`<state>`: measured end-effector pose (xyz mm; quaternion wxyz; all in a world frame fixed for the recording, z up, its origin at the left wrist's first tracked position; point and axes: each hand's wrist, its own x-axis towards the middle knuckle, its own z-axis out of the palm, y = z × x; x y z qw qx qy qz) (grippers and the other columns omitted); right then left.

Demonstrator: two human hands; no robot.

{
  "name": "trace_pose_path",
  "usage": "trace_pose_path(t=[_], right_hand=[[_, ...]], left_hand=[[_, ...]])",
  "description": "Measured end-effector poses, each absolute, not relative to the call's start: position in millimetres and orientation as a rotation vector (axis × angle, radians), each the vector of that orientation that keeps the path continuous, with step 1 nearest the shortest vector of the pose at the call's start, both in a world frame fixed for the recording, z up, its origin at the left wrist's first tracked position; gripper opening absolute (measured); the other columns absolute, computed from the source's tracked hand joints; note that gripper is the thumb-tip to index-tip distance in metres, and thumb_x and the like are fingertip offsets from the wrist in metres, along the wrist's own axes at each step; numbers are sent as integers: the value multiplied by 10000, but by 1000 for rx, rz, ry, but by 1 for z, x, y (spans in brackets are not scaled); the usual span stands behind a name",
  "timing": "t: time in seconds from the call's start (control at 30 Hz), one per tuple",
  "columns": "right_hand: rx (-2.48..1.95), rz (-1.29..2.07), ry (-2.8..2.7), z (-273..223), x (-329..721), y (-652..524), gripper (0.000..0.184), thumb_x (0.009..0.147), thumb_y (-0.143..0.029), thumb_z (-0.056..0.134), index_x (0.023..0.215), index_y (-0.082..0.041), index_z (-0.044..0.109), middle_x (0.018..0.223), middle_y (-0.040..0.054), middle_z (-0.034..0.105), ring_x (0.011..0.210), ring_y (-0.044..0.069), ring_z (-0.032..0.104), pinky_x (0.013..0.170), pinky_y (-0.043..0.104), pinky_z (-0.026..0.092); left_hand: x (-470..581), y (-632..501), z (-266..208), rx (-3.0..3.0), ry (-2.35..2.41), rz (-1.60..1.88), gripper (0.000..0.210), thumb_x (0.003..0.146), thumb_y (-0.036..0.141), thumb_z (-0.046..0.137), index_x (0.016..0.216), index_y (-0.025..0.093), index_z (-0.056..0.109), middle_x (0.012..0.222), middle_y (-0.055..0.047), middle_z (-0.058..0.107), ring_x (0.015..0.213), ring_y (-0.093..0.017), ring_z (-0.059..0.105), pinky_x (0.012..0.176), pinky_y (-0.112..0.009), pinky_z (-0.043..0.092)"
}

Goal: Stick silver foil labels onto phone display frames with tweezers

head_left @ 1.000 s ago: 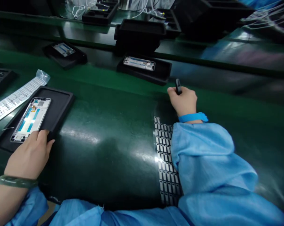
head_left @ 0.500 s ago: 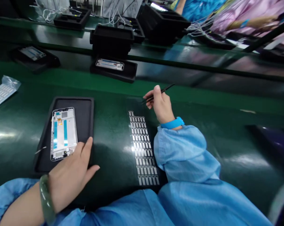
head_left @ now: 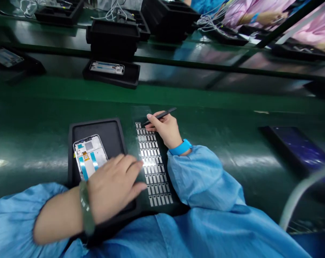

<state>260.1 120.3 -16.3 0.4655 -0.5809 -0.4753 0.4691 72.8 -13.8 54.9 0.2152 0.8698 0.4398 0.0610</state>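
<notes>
Pinched in my right hand are black tweezers, their tips at the top rows of a clear sheet of small pale stickers. My left hand, slightly blurred, is open with the thumb apart from the fingers. It hovers over the right side of a black tray, its fingertips near the sticker sheet. In that tray lies a silver phone frame with blue strips and a small gold flex piece; my left hand hides its lower part.
Across the green bench, one black tray holds another phone frame, with stacked black trays behind. A dark purple-screened device lies at right beside a pale curved tube. People in pink and blue sleeves work at the far side.
My left hand and the tray with the phone frame have shifted right, closer to the sticker sheet. The tweezers have come down onto the sheet's top rows. The whole view has turned slightly.
</notes>
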Motion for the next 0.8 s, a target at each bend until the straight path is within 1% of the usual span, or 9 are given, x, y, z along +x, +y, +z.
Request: trace_pose_path(t=[0.07,0.13,0.2,0.27,0.43,0.63,0.7,0.77,0.8], right_hand=[[-1437,1145,-1184,-17,259,121,350,650,-439,719,772,-174,525,579,-19,600,542,137,655,496,215,571],[-1443,1139,-1201,-18,259,120,345,656,-442,713,771,-175,529,576,-16,609,533,135,653,495,213,569],[-1449,1137,-1213,-17,258,120,341,660,-447,707,769,-176,531,574,-13,618,523,132,650,495,213,567],[-1454,1128,-1229,-17,257,119,340,661,-452,703,761,-177,531,565,-12,621,514,131,647,496,216,565],[-1460,1124,-1238,-16,252,118,315,667,-445,697,752,-196,523,548,-17,620,512,140,642,501,248,563],[-1506,1231,-1147,-4,251,118,207,682,-387,694,753,-246,559,603,-27,612,574,133,616,594,286,545],[-1484,1301,-1138,6,254,117,200,642,-367,723,727,-252,583,652,-11,609,563,115,581,567,265,517],[-1450,1369,-1132,14,260,119,169,615,-336,733,676,-256,598,668,3,579,509,84,503,490,247,458],[-1445,1397,-1130,15,263,121,153,606,-326,728,644,-258,597,655,10,553,473,76,449,441,257,412]], left_hand=[[81,9,44,2598,1195,236,424,888,367,455,1238,129,475,1295,-137,510,1229,-275,440,992,-468,395],[88,26,29,2666,1153,223,479,888,412,443,1275,130,444,1371,-130,444,1311,-284,334,1065,-509,285],[93,36,16,2671,1131,185,505,893,452,409,1282,131,444,1396,-136,415,1330,-295,299,1088,-537,212],[95,40,8,2662,1126,169,501,897,460,392,1261,125,472,1385,-149,425,1322,-300,314,1096,-542,174],[95,39,4,2650,1124,222,448,892,409,417,1214,111,511,1349,-158,463,1287,-295,369,1108,-516,160],[96,42,-2,2660,1136,315,387,877,332,418,1165,100,532,1305,-158,501,1260,-289,407,1087,-518,197],[99,42,-3,2676,1170,325,382,871,337,406,1144,110,547,1290,-142,519,1250,-282,422,1081,-510,207],[101,43,-5,2708,1173,323,396,868,416,399,1106,156,578,1267,-94,548,1240,-260,436,1082,-481,221],[102,44,-5,2724,1167,320,424,865,458,399,1096,157,589,1272,-98,543,1238,-253,437,1091,-468,218]])
